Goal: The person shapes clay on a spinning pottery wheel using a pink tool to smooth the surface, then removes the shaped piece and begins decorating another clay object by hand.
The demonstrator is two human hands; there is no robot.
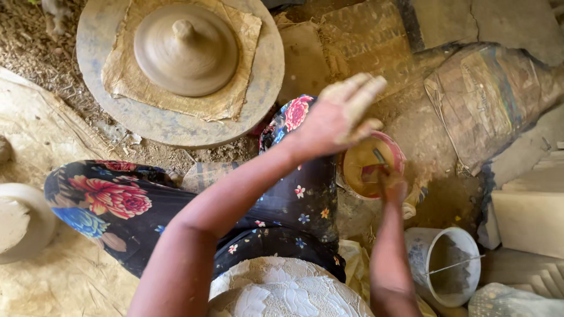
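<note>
My left hand (338, 117) is raised over my knee, open, palm up, its fingers caked with pale clay and holding nothing. My right hand (392, 186) reaches into a small pink-rimmed bowl (400, 154) of muddy brown slip, fingers curled at the near rim. A thin dark piece shows just above them, and I cannot tell whether it is held. A domed clay lid with a knob (185, 50) rests on a brown sheet (120, 76) on a round stone wheel (267, 76) ahead to the left, away from both hands.
A white bucket with a wire handle (424, 249) stands by my right elbow. A pale clay piece (20, 220) sits at the far left. A worn sack (487, 100) and pale blocks (529, 220) lie at the right. My floral-clad legs (117, 196) stretch left over the dirt floor.
</note>
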